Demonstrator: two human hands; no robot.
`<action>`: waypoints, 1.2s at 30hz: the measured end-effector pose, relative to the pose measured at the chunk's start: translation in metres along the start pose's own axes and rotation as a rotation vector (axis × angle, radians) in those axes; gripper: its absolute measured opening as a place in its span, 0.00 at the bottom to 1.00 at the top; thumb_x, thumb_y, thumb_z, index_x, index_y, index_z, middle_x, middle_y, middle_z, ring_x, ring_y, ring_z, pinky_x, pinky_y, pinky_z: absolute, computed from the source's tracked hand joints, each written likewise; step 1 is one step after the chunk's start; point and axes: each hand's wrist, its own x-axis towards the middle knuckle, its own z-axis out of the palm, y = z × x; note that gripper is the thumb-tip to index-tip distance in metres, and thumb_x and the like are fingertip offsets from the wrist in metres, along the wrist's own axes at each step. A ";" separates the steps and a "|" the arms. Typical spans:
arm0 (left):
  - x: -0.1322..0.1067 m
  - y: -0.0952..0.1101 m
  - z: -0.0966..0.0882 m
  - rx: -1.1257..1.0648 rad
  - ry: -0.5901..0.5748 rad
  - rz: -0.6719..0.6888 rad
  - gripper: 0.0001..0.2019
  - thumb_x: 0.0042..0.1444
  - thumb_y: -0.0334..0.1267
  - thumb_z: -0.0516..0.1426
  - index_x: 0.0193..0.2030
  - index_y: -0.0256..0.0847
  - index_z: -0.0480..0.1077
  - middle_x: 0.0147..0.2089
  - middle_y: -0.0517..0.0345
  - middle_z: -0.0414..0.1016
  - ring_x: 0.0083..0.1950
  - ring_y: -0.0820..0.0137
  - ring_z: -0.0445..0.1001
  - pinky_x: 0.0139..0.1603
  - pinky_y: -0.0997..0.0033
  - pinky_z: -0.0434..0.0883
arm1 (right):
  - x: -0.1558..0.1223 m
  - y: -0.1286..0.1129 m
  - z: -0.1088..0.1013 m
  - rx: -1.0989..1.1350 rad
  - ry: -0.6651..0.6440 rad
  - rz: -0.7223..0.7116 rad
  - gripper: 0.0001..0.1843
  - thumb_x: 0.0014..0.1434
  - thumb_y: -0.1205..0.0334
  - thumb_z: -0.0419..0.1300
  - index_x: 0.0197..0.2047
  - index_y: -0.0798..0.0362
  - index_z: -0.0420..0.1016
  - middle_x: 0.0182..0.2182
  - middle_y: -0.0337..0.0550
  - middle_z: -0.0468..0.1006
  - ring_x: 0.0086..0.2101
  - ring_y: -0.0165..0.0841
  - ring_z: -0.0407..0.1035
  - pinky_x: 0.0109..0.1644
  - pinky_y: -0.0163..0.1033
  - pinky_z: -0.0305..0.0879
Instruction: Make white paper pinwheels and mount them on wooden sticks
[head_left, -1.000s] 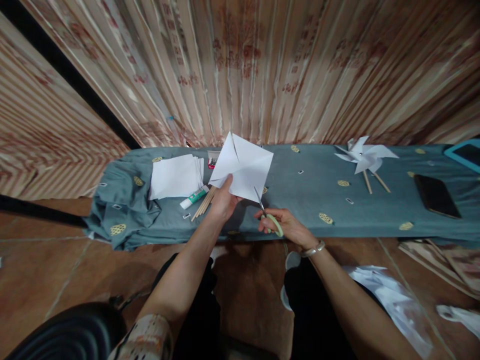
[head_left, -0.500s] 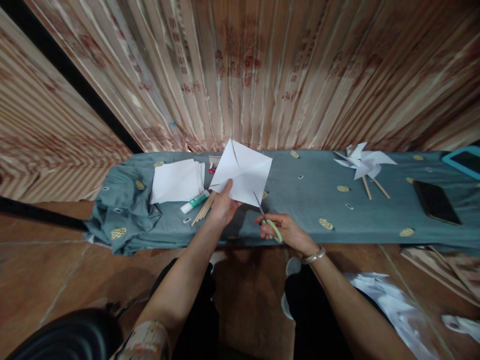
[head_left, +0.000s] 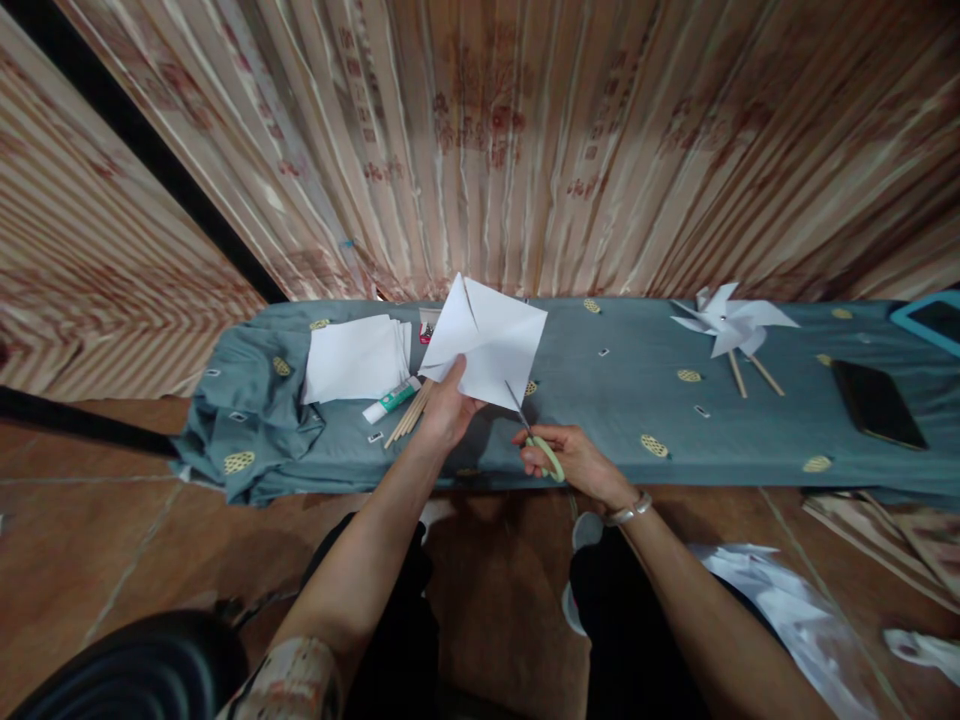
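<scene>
A square sheet of white paper (head_left: 502, 340) is held up over the bench by my left hand (head_left: 450, 405), thumb on top and fingers beneath. Slits run inward from its upper and left corners. My right hand (head_left: 566, 460) is closed round the light green handles of a pair of scissors (head_left: 546, 456). Their blades reach into the paper at its lower right corner. Just left of the sheet lie several wooden sticks (head_left: 409, 415), a green and white glue stick (head_left: 391, 400) and a small red box (head_left: 427, 328), partly hidden by the paper.
A stack of white paper (head_left: 352, 360) lies left on the cloth-covered bench (head_left: 615, 400). Farther right are paper pinwheels (head_left: 731, 320) on sticks, a black phone (head_left: 877, 402) and a blue-framed device (head_left: 930, 322). A black stool (head_left: 135, 670) stands lower left; a plastic bag (head_left: 787, 610) lies lower right.
The view has shifted slightly. My hands, the paper and the scissors keep nearly the same position, with the blades still at the lower right corner.
</scene>
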 end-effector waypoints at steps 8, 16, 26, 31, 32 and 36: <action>0.000 0.001 0.000 0.008 -0.006 0.009 0.18 0.59 0.39 0.58 0.55 0.38 0.67 0.48 0.49 0.79 0.49 0.63 0.77 0.51 0.61 0.73 | 0.002 -0.002 0.003 -0.011 0.013 -0.004 0.27 0.38 0.42 0.71 0.33 0.56 0.76 0.18 0.34 0.73 0.20 0.22 0.64 0.25 0.31 0.61; -0.001 0.002 0.001 -0.003 0.013 0.006 0.15 0.61 0.37 0.55 0.54 0.37 0.68 0.45 0.49 0.79 0.45 0.66 0.78 0.50 0.63 0.74 | 0.003 0.000 0.004 -0.011 0.024 0.004 0.29 0.37 0.40 0.71 0.32 0.56 0.76 0.18 0.34 0.72 0.20 0.22 0.64 0.25 0.30 0.62; -0.001 0.001 0.002 0.012 0.011 0.020 0.20 0.54 0.38 0.61 0.54 0.38 0.68 0.48 0.49 0.79 0.49 0.63 0.77 0.50 0.62 0.74 | 0.004 0.001 0.003 -0.016 0.032 0.000 0.26 0.37 0.42 0.72 0.31 0.55 0.76 0.17 0.33 0.72 0.18 0.22 0.63 0.23 0.31 0.61; -0.004 0.001 0.004 0.087 -0.021 0.085 0.27 0.42 0.29 0.65 0.52 0.40 0.70 0.47 0.51 0.79 0.48 0.61 0.77 0.49 0.61 0.74 | 0.004 0.000 0.004 -0.001 0.034 -0.010 0.25 0.37 0.42 0.72 0.30 0.54 0.76 0.17 0.34 0.72 0.18 0.23 0.63 0.23 0.31 0.61; -0.005 0.001 0.005 0.102 -0.020 0.095 0.28 0.40 0.27 0.66 0.52 0.41 0.70 0.46 0.52 0.80 0.48 0.60 0.77 0.49 0.60 0.73 | 0.004 0.000 0.004 0.005 0.037 -0.008 0.26 0.36 0.42 0.72 0.30 0.54 0.76 0.17 0.33 0.72 0.18 0.23 0.63 0.23 0.31 0.61; -0.006 0.001 0.007 0.133 -0.008 0.102 0.30 0.37 0.27 0.66 0.52 0.40 0.70 0.44 0.52 0.80 0.49 0.58 0.77 0.49 0.58 0.73 | 0.004 -0.001 0.006 0.007 0.053 0.006 0.26 0.35 0.43 0.73 0.29 0.55 0.76 0.16 0.33 0.71 0.18 0.23 0.63 0.23 0.31 0.61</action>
